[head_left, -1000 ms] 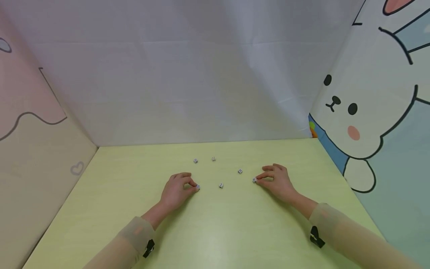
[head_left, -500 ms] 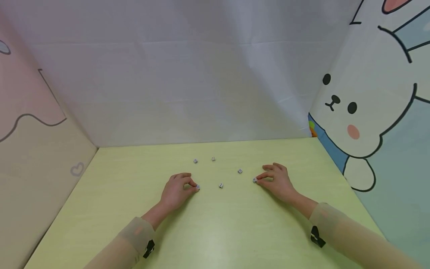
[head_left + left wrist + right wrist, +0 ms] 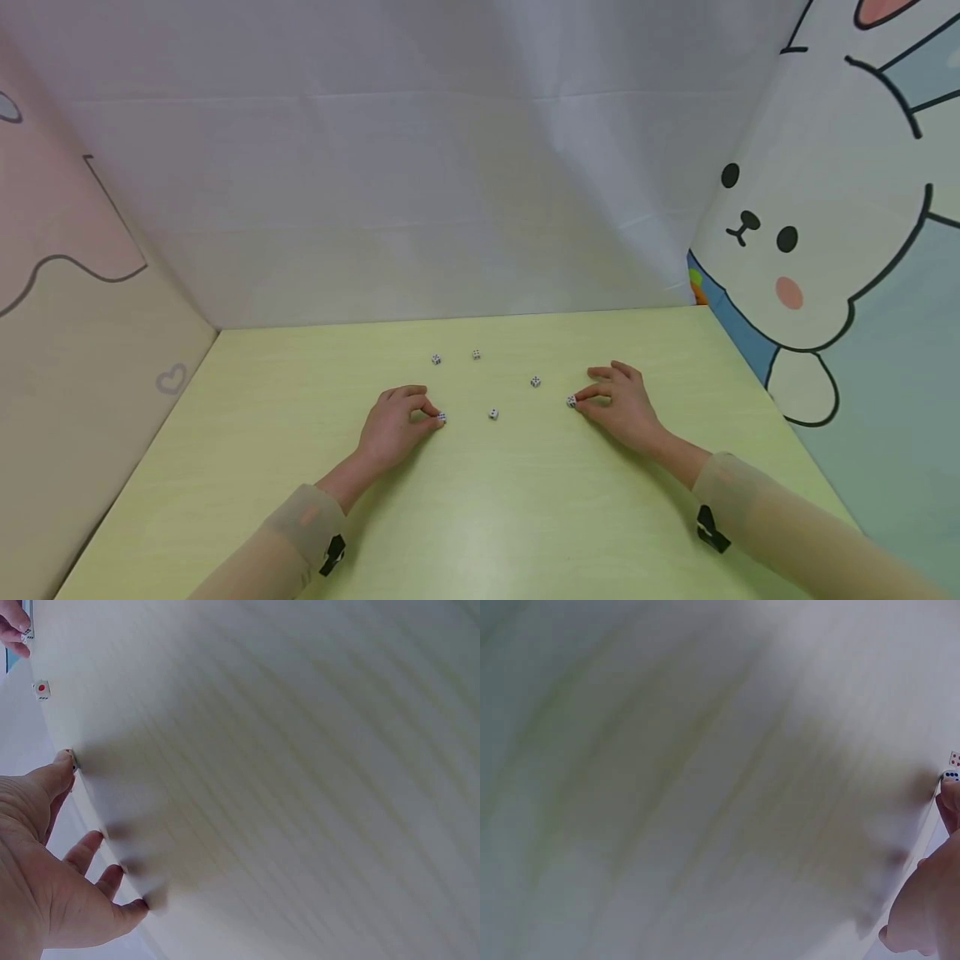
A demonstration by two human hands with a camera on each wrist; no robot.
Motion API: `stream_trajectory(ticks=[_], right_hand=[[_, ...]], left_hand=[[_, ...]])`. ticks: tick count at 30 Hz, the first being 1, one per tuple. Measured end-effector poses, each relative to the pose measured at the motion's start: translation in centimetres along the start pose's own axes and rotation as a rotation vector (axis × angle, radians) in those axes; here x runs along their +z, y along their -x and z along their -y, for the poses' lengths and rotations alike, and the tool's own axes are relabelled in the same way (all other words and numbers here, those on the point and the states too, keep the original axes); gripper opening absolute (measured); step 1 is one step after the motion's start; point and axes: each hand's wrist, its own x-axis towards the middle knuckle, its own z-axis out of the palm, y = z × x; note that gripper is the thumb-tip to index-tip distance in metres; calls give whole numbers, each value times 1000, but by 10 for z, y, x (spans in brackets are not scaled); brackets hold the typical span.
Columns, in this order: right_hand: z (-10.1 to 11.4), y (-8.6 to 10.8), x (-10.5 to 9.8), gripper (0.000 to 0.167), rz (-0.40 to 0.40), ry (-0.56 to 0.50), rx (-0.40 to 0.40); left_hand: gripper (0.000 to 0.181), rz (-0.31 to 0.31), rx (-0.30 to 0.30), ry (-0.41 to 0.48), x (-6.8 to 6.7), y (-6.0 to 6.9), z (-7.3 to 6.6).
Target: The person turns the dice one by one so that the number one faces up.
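Observation:
In the head view my left hand (image 3: 395,427) pinches a white die (image 3: 442,418) between thumb and index finger, low at the tabletop. The left wrist view shows this die (image 3: 72,759) mostly covered by the fingertips. On the other side, my right hand (image 3: 621,407) holds a second die (image 3: 572,402) in the same kind of pinch. Its blue-dotted face (image 3: 950,775) shows at the edge of the right wrist view. Between the hands lie a die (image 3: 492,414) and, farther right, another die (image 3: 536,382).
Farther back on the pale yellow table (image 3: 480,500) sit a die (image 3: 437,359) and another die (image 3: 476,355). A white cloth (image 3: 420,208) hangs behind the table. Printed panels stand at both sides, the right one with a rabbit drawing (image 3: 810,217).
My right hand has shifted very slightly to the right with its die. The left hand and the loose dice stay where they were.

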Motion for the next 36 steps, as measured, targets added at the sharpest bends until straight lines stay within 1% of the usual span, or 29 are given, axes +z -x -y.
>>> stream_trajectory(ticks=[3, 4, 15, 22, 29, 36], right_hand=[[0, 0, 0, 9, 2, 17, 7], [2, 0, -2, 8, 7, 15, 20], [2, 1, -4, 10, 13, 46, 5], [4, 0, -17, 17, 5, 66, 19], [3, -2, -31, 19, -7, 107, -19], [3, -2, -37, 19, -10, 120, -52]], left_hand=[[8, 5, -5, 0, 0, 0, -1], [8, 3, -2, -3, 0, 0, 0], [7, -1, 2, -6, -1, 0, -1], [7, 6, -13, -6, -2, 2, -2], [6, 0, -5, -9, -2, 2, -2], [7, 9, -14, -5, -1, 1, -3]])
